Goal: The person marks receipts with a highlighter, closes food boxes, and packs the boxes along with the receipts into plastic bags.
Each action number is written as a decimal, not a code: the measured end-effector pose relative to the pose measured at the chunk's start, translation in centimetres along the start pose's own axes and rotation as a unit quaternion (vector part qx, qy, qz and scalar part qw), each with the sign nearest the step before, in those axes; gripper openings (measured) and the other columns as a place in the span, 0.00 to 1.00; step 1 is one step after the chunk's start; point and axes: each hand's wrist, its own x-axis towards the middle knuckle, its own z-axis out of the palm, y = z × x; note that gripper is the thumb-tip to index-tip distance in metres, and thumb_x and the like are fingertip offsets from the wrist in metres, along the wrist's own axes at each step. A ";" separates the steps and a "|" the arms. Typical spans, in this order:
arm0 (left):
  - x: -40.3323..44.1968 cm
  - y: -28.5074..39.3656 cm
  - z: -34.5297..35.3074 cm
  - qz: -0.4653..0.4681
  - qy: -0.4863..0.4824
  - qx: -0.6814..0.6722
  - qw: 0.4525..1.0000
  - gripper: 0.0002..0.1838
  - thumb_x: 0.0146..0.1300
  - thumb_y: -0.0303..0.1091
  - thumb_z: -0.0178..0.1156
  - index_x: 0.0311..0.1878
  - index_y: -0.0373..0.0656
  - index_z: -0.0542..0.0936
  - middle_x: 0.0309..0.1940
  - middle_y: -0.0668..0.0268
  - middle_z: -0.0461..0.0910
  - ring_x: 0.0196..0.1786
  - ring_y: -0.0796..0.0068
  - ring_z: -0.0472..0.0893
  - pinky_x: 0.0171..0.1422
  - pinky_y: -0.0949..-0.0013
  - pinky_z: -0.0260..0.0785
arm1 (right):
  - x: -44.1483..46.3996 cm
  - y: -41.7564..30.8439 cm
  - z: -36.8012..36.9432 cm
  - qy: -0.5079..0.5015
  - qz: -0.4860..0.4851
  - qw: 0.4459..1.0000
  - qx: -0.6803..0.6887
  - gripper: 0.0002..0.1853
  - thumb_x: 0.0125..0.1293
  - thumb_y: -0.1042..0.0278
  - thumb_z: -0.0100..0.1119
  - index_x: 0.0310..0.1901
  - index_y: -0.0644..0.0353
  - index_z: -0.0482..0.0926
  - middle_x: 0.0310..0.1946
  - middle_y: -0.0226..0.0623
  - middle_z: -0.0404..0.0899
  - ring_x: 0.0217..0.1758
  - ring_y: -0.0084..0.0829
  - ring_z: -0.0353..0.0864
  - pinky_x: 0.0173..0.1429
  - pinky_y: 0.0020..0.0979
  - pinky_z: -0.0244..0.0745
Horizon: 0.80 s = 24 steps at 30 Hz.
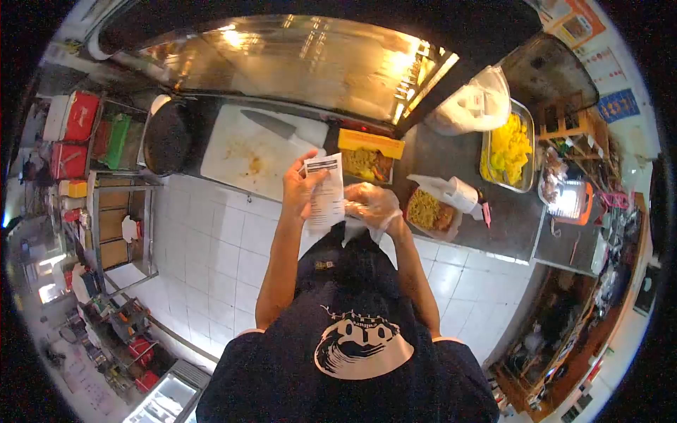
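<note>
Yellow food (510, 149), white cutting board (233, 166), black shirt (331, 296) with pale wave print (363, 347).

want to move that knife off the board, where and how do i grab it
Probably best by the pale handle, from above and the near right side. The knife lies flat on the board, handle end toward you, blade pointing away to the left, so that approach avoids it.

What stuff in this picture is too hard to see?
All in the head view:
Small words on the paper slip: too tiny.
Whether the right hand holds anything: blurry, and the plastic glove blurs its fingers.
What's inside the cloudy plastic bag: the plastic hides it.
The rest of the black shirt: cut off by the bottom edge.
</note>
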 end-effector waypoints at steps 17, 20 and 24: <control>-1.7 22.2 -7.7 0.223 0.016 0.008 0.975 0.31 0.63 0.23 0.66 0.69 0.42 0.70 0.53 0.54 0.83 0.54 0.68 0.83 0.56 0.65 0.77 | 11.9 -12.4 7.3 0.007 -0.286 0.955 -0.076 0.10 0.65 0.63 0.68 0.42 0.59 0.84 0.45 0.38 0.86 0.48 0.36 0.85 0.51 0.35 0.80; 2.6 29.9 -8.8 0.398 -0.045 0.033 0.916 0.31 0.63 0.20 0.66 0.69 0.42 0.69 0.53 0.56 0.82 0.57 0.67 0.81 0.60 0.65 0.76 | 17.1 -16.6 9.3 0.012 -0.300 0.915 0.270 0.12 0.65 0.63 0.69 0.44 0.59 0.81 0.41 0.35 0.85 0.45 0.30 0.83 0.49 0.30 0.80; 3.8 42.5 -7.0 0.431 -0.097 0.053 0.896 0.31 0.63 0.21 0.67 0.69 0.41 0.69 0.58 0.55 0.79 0.59 0.67 0.80 0.63 0.68 0.73 | 22.9 -28.3 10.5 0.286 -0.345 0.891 0.075 0.07 0.63 0.67 0.70 0.37 0.59 0.82 0.34 0.32 0.83 0.37 0.27 0.79 0.43 0.31 0.77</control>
